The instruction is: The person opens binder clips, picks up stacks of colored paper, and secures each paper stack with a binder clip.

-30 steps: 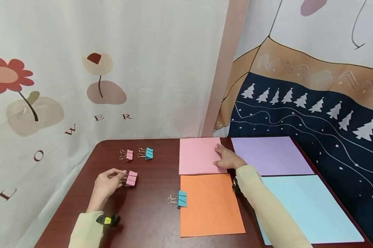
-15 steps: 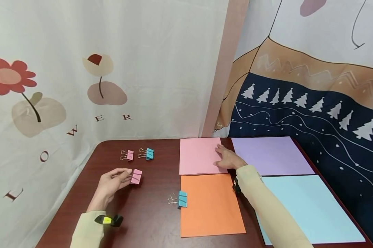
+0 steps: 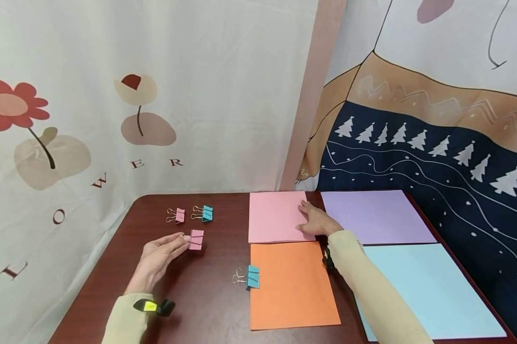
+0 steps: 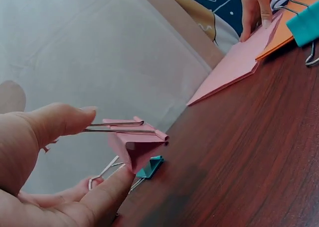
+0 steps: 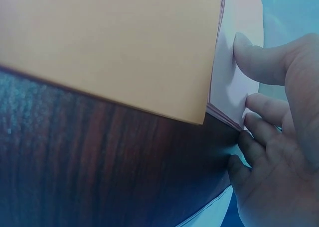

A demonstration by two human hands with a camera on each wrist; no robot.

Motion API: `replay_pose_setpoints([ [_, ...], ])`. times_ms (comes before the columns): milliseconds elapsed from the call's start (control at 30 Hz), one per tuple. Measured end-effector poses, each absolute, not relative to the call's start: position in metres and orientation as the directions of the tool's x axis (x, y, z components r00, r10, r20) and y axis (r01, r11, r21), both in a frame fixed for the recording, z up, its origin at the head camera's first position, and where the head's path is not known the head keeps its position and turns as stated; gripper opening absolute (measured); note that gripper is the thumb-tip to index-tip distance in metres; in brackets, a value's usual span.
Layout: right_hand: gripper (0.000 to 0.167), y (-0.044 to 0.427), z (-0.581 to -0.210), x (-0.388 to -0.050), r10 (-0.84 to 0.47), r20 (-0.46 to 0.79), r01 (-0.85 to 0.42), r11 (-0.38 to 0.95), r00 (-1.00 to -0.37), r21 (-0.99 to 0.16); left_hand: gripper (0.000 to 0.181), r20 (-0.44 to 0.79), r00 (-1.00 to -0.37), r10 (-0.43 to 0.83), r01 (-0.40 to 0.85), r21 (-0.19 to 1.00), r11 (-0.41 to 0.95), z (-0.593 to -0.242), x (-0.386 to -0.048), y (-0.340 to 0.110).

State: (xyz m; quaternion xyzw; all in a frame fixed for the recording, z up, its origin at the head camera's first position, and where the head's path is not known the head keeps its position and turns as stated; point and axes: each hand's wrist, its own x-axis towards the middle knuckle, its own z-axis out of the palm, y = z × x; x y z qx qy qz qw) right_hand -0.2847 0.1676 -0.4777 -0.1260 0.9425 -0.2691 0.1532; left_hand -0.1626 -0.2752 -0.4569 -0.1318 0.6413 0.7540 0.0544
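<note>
My left hand [image 3: 157, 258] pinches a pink binder clip [image 3: 196, 240] above the table. In the left wrist view, the thumb lies on the upper wire handle and a finger is under the clip's [image 4: 134, 145] other side. The clip's jaws look closed, with nothing between them. At the right edge of a pink paper stack [image 3: 275, 217] rests my right hand [image 3: 317, 219], fingers spread. The right wrist view shows its thumb [image 5: 259, 62] over the pink sheets and the other fingertips along their edge. A blue binder clip [image 3: 252, 277] is clamped on the left edge of an orange paper stack [image 3: 294, 286].
Another pink binder clip [image 3: 179, 215] and a blue one [image 3: 206, 213] stand at the back left of the dark red-brown table [image 3: 206, 306]. Purple paper [image 3: 376, 215] and light blue paper [image 3: 434, 286] lie on the right. A printed curtain [image 3: 224, 95] hangs behind the table.
My left hand has lifted the pink binder clip and carried it a little to the right and away from me. The right hand has stayed on the pink stack.
</note>
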Motion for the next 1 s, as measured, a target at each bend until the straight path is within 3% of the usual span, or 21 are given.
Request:
replay_pose_setpoints([
  [233, 0.079, 0.169, -0.479, -0.285, -0.315, -0.223, -0.149, 0.824, -0.922, -0.547, 0.064, -0.254, -0.961, -0.111, -0.242, 0.964, -0.110, -0.463, -0.166, -0.267],
  [400, 0.079, 0.169, -0.479, -0.286, -0.322, -0.218, -0.158, 0.822, -0.921, -0.547, 0.072, -0.224, -0.965, -0.139, -0.215, 0.974, -0.075, -0.464, -0.167, -0.261],
  [767, 0.078, 0.167, -0.478, -0.287, -0.326, -0.204, -0.163, 0.812, -0.923, -0.560, 0.059, -0.200, -0.954, -0.226, -0.176, 0.977, -0.123, -0.463, -0.169, -0.250],
  [1000, 0.068, 0.166, -0.478, -0.287, -0.307, -0.153, -0.176, 0.813, -0.939, -0.555, 0.049, -0.177, -0.946, -0.270, -0.138, 0.978, -0.158, -0.463, -0.169, -0.244],
])
